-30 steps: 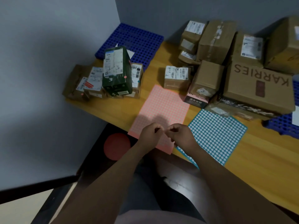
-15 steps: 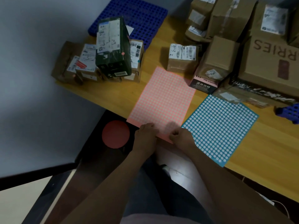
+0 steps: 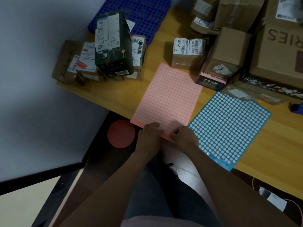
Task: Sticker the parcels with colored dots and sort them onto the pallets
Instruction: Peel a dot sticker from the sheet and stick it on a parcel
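A pink sheet of dot stickers [image 3: 168,99] lies on the wooden table [image 3: 114,94], its near edge hanging over the table's front. My left hand [image 3: 150,133] grips that near edge with curled fingers. Close beside it my right hand [image 3: 183,136] pinches the same edge near the corner. A blue sheet of dot stickers [image 3: 229,126] lies to the right, untouched. A tall dark green parcel [image 3: 113,46] with a pink dot stands among small brown parcels at the left. A small labelled parcel [image 3: 186,53] sits beyond the pink sheet.
A blue pallet [image 3: 147,12] lies at the back left corner against the wall. Several large cardboard boxes [image 3: 275,51] are piled at the back right, with a pink-and-black box [image 3: 211,81] in front. A red disc [image 3: 121,133] sits below the table edge.
Both hands have dropped from above the pink sheet to its near edge and taken hold of it. My view has tilted down and closer to the table.
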